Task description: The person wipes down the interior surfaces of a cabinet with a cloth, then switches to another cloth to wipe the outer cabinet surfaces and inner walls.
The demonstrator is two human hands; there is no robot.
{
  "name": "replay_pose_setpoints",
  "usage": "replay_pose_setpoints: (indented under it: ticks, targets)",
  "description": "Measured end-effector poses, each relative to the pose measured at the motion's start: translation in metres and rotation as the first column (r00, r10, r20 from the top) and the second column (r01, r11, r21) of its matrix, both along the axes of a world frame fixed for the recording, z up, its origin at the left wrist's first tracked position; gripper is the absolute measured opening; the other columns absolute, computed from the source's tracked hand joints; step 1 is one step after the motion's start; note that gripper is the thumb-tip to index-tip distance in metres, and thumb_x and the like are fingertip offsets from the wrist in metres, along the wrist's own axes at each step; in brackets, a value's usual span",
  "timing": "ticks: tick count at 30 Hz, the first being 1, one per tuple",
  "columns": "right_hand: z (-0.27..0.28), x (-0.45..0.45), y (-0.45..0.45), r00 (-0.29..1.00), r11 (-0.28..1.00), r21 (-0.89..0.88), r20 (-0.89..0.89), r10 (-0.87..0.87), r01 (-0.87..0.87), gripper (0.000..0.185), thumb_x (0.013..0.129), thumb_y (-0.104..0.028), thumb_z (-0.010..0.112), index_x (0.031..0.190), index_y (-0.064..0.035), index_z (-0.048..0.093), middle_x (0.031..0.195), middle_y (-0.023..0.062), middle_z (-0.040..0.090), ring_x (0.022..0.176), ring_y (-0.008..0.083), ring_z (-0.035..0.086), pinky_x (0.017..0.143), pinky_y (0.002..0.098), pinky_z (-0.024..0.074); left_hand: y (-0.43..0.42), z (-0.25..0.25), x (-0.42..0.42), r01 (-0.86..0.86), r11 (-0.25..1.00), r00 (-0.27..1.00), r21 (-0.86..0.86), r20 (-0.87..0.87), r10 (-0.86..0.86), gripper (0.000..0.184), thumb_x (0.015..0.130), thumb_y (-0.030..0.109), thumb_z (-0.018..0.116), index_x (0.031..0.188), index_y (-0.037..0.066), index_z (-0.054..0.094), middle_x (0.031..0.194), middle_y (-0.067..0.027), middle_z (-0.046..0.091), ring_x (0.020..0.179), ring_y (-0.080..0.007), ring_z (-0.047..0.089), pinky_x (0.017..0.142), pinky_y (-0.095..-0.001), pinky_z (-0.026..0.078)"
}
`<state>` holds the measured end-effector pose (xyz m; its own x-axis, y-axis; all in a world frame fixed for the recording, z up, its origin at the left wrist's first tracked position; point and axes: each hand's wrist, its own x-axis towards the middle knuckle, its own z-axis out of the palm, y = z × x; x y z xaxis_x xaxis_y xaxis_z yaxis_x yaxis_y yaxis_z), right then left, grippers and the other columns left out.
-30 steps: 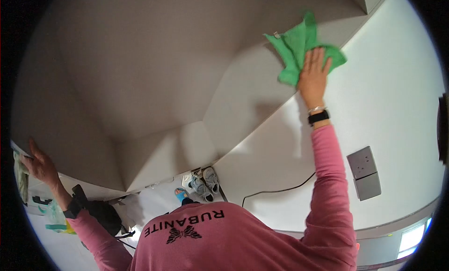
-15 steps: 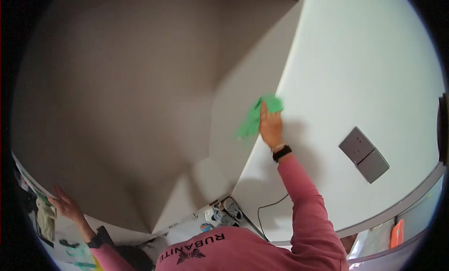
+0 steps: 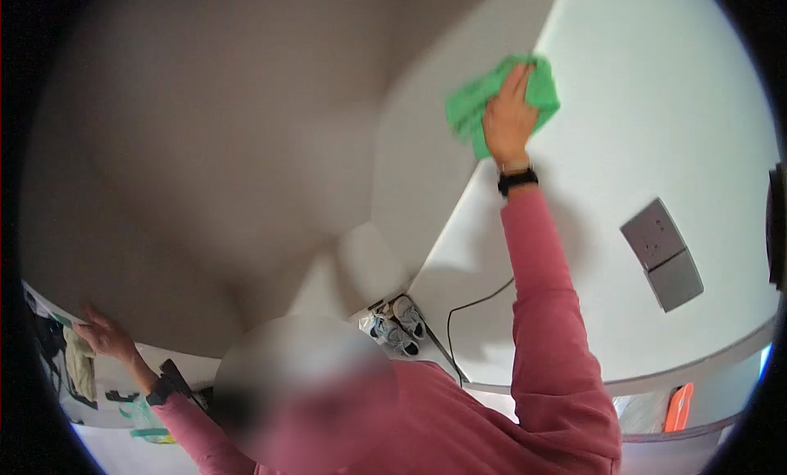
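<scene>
My right hand (image 3: 510, 124) presses a green cloth (image 3: 471, 106) against the long edge where the recess's inner side meets the white panel (image 3: 590, 147). The cloth spreads out on both sides of my fingers and laps over that edge. At the lower left, my left hand (image 3: 108, 337) grips the rim of the large grey-brown panel (image 3: 205, 147), its thumb side lying against the face. Part of its fingers is hidden beyond the rim. Both wrists carry dark bands.
A grey socket and switch plate (image 3: 664, 254) is set in the white panel. A dark cable (image 3: 475, 303) hangs below. Sneakers (image 3: 398, 327) lie at the bottom of the recess. Light-coloured fabric (image 3: 80, 368) hangs at far left, and an orange object (image 3: 679, 408) stands lower right.
My right hand has moved the green cloth up along the panel edge, and the arm is stretched further. My left hand stays at the rim.
</scene>
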<state>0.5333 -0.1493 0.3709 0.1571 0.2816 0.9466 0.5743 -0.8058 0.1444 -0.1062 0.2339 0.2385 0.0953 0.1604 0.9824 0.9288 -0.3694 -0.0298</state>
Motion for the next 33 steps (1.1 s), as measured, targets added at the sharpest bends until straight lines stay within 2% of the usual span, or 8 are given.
replay_pose_setpoints:
  ticks: [6,10,13,18,21,28,31,33]
  targets:
    - [-0.122,-0.005,-0.015,0.980,0.965,-0.218,-0.160,0.115,-0.149,0.062,0.069,0.001,0.052,0.130,-0.0024,0.037,0.132,0.0248,0.038,0.111,0.0390,0.047,0.085,0.0417,0.0451,0.004,-0.004,-0.016,-0.080,0.994,0.993,0.074,-0.082,0.086,0.023,0.091,0.018,0.051,0.110,0.008,0.059,0.090,-0.0095,0.053,0.082,-0.0242,0.052,0.071,-0.0328,0.043]
    - [-0.087,-0.014,-0.011,0.956,0.924,-0.247,-0.085,0.280,-0.292,0.058,0.073,-0.002,0.053,0.129,-0.0016,0.038,0.134,0.0236,0.036,0.116,0.0373,0.045,0.090,0.0432,0.0413,-0.035,0.019,0.017,-0.011,1.000,1.000,-0.021,0.019,0.012,0.022,0.091,0.023,0.052,0.104,0.005,0.055,0.088,-0.0096,0.052,0.080,-0.0222,0.051,0.072,-0.0310,0.043]
    - [-0.011,-0.032,0.020,0.944,0.929,-0.213,0.060,0.323,-0.304,0.056,0.074,-0.002,0.051,0.129,-0.0004,0.039,0.134,0.0252,0.035,0.117,0.0381,0.042,0.094,0.0428,0.0389,-0.037,0.003,0.003,0.426,0.832,0.854,-0.356,0.461,-0.240,0.046,0.091,0.022,0.052,0.128,-0.001,0.037,0.106,-0.0159,0.052,0.098,-0.0236,0.052,0.087,-0.0321,0.041]
    - [0.001,-0.001,0.071,0.918,0.796,-0.470,0.295,-0.265,0.381,0.054,0.080,-0.015,0.049,0.128,0.0063,0.036,0.131,0.0244,0.038,0.119,0.0394,0.037,0.100,0.0488,0.0284,-0.136,-0.057,0.063,0.254,0.885,0.952,-0.389,0.264,-0.157,0.062,0.085,0.009,0.056,0.137,0.000,0.023,0.139,-0.0231,0.029,0.129,-0.0327,0.032,0.104,-0.0383,0.026]
    - [-0.049,0.010,0.078,0.924,0.697,-0.610,0.307,-0.230,0.376,0.058,0.084,-0.019,0.044,0.131,0.0105,0.027,0.128,0.0236,0.042,0.116,0.0392,0.040,0.100,0.0509,0.0267,-0.194,-0.109,0.066,0.313,0.785,0.934,-0.534,0.323,-0.152,0.063,0.082,0.003,0.056,0.137,0.000,0.026,0.140,-0.0217,0.028,0.129,-0.0354,0.029,0.105,-0.0392,0.024]
    - [-0.160,0.010,0.080,0.896,0.315,-0.843,0.377,-0.233,0.437,0.059,0.089,-0.024,0.039,0.136,0.0080,0.022,0.131,0.0185,0.043,0.110,0.0346,0.047,0.102,0.0508,0.0250,-0.351,-0.274,0.011,0.337,-0.344,0.924,-0.876,0.378,-0.058,0.046,0.084,0.014,0.055,0.126,-0.002,0.043,0.123,-0.0269,0.047,0.116,-0.0391,0.044,0.097,-0.0406,0.037]
    - [-0.250,0.033,0.063,0.935,0.012,-0.936,0.352,-0.037,0.353,0.048,0.088,-0.018,0.036,0.131,0.0032,0.036,0.127,0.0188,0.047,0.116,0.0354,0.044,0.104,0.0528,0.0192,-0.453,-0.367,-0.018,0.290,-0.456,0.944,-0.841,0.329,-0.006,0.044,0.088,0.029,0.051,0.117,-0.004,0.051,0.100,-0.0244,0.060,0.095,-0.0374,0.055,0.082,-0.0404,0.045]
    - [-0.329,0.056,0.034,0.998,0.084,-0.994,0.066,-0.002,0.066,0.047,0.088,-0.017,0.035,0.132,-0.0022,0.038,0.126,0.0236,0.046,0.117,0.0364,0.043,0.104,0.0470,0.0235,-0.524,-0.427,-0.023,0.573,-0.428,0.819,-0.699,0.507,0.269,0.050,0.089,0.037,0.048,0.115,-0.007,0.052,0.088,-0.0204,0.063,0.081,-0.0298,0.059,0.072,-0.0369,0.047]
